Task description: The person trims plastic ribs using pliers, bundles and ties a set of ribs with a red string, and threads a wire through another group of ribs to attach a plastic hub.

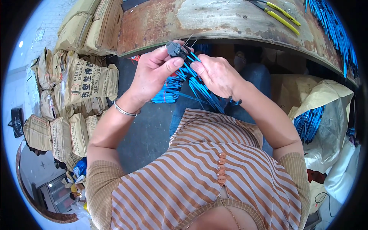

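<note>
Holding a small grey connector plug [173, 49] pinched between thumb and fingers of the left hand [153, 73], just below the edge of the rusty metal workbench [214, 19]; right hand [216, 74] closed around a bundle of blue wires [199, 86] that run from the plug down toward the lap; thin bare wire ends stick up past the plug. Progress, as a judgement: wires look seated at the plug, so this piece seems mid-assembly; can't tell how many are fully in. More blue wire bundles [333, 30] lie on the bench at right, another lot [308, 122] in a bag, so plenty looks undone. Yellow-handled pliers [281, 15] on the bench, untouched; stacked paper sacks [84, 80] at left.
</note>
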{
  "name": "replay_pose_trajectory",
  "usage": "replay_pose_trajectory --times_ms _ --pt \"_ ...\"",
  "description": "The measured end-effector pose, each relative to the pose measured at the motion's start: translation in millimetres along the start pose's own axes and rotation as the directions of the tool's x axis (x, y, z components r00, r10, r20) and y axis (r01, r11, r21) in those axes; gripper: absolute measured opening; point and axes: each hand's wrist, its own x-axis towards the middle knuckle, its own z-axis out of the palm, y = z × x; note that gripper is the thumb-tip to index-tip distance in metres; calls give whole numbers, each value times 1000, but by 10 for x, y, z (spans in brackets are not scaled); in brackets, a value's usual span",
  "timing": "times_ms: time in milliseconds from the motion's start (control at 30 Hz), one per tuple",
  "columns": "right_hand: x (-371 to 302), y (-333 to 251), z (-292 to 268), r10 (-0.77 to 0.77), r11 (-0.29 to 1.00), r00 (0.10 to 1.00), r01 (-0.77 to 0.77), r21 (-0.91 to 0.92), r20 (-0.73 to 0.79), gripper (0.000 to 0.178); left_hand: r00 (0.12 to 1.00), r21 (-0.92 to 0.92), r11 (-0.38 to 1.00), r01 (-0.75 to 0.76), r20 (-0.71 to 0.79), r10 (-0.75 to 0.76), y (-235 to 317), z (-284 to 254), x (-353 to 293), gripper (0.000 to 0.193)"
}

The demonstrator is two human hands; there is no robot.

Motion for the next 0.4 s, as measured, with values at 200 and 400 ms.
replay_pose_trajectory --times_ms 200,400 --pt "-36 -197 193 47 998 995 -51 -40 -92 25 984 -68 992 -103 -155 91 -139 217 -43 32" --pt "-240 -34 231 -264 962 895 273 -27 -359 24 958 -90 969 -230 -197 209 -227 376 -132 35"
